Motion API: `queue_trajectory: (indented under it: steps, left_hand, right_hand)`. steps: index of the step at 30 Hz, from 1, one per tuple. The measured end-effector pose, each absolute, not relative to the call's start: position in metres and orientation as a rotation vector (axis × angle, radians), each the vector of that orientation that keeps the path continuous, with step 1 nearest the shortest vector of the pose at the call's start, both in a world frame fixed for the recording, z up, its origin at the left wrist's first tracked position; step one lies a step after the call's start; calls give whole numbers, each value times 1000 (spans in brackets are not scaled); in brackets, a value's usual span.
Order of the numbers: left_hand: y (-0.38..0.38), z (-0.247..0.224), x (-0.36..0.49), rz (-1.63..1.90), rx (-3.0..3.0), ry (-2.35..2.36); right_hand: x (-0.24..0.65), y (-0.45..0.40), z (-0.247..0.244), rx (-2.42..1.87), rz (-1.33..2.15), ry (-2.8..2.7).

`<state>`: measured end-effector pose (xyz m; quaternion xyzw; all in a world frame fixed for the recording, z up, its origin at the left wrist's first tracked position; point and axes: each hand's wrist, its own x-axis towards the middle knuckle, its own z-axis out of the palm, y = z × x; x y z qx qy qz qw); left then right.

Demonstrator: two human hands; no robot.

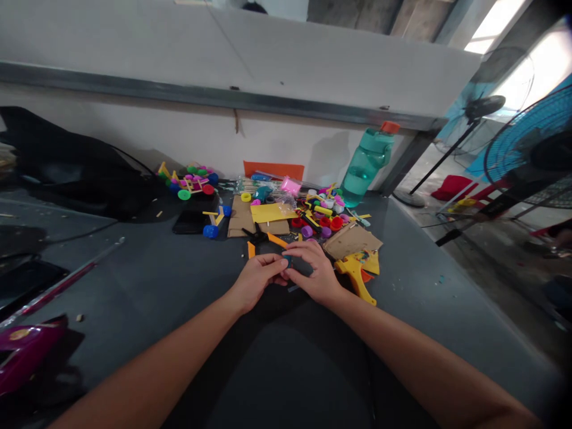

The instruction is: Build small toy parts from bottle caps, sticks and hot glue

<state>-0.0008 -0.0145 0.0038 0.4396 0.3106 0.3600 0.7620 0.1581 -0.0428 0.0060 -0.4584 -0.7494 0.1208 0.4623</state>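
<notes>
The left hand [257, 280] and right hand [313, 274] close together, fingers pinching a small dark round piece [287, 260] between them, over the dark surface [415, 286]. Black-and-orange scissors [263, 238] lie just beyond the hands; a yellow glue gun [356, 275] sits right.

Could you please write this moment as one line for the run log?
left hand: holds small dark teal disc | right hand: on same disc | nearby: yellow plastic tool, cardboard piece
</notes>
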Motion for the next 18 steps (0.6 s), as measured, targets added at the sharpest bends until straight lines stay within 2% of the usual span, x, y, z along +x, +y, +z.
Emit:
queue_trajectory:
  steps: [18]
  left_hand:
    - [-14, 2, -1, 773, 967, 683]
  right_hand:
    - [159, -42, 7, -1083, 216, -1882]
